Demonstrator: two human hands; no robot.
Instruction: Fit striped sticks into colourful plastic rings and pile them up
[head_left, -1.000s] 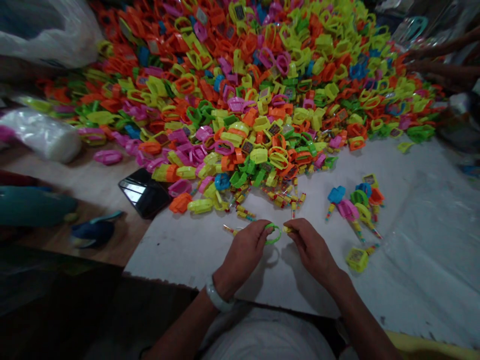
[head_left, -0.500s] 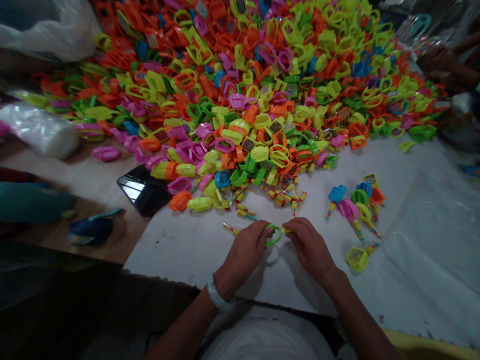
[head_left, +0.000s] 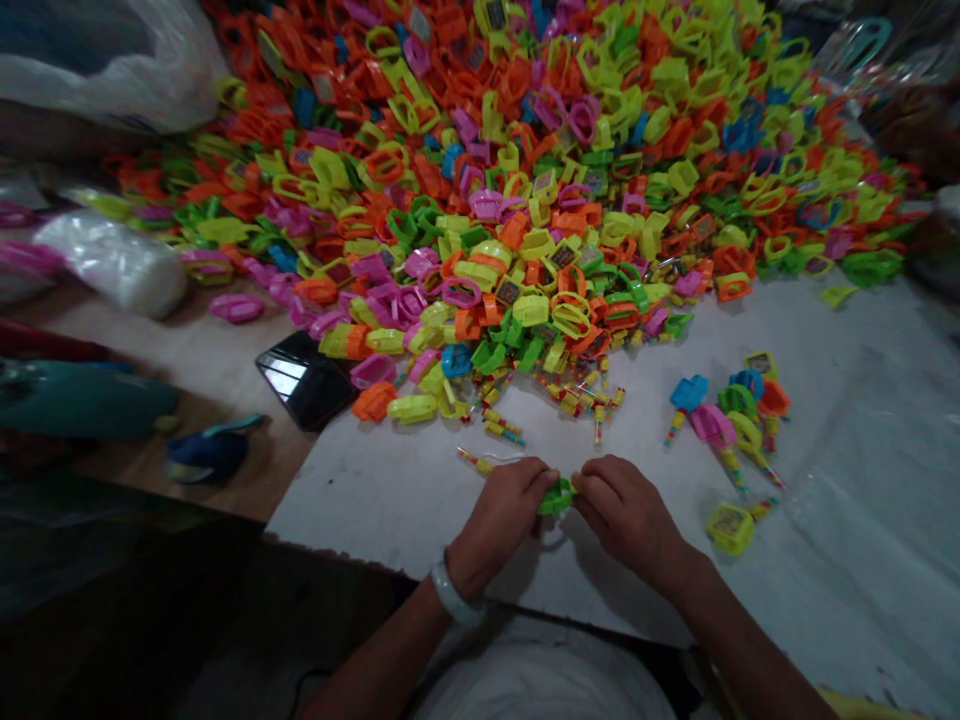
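A green plastic toy watch (head_left: 556, 497) is held between my two hands above the white board. My left hand (head_left: 504, 512) pinches its left side between thumb and fingers. At its right end the fingertips of my right hand (head_left: 628, 508) are pressed together; whether a small tube is also between them is hidden. Just beyond my left hand lies a thin yellow tube (head_left: 474, 460) with a clear tip. More small yellow tubes with coloured contents (head_left: 504, 430) are scattered ahead. To the right rests a yellow toy watch (head_left: 730, 529) with a tube at its strap.
A large heap of bright toy watches (head_left: 480, 270) fills the far side. Several watches with tubes, including a pink one (head_left: 712, 425), lie at right near clear plastic sheeting (head_left: 870, 480). At left are a black phone (head_left: 306, 380), a plastic-wrapped roll (head_left: 120, 265) and a teal bottle (head_left: 90, 398).
The green toy watch has turned from a ring seen edge-on to a flatter position. My right fingers have closed up to its end, where a yellow piece showed before. The view has shifted slightly.
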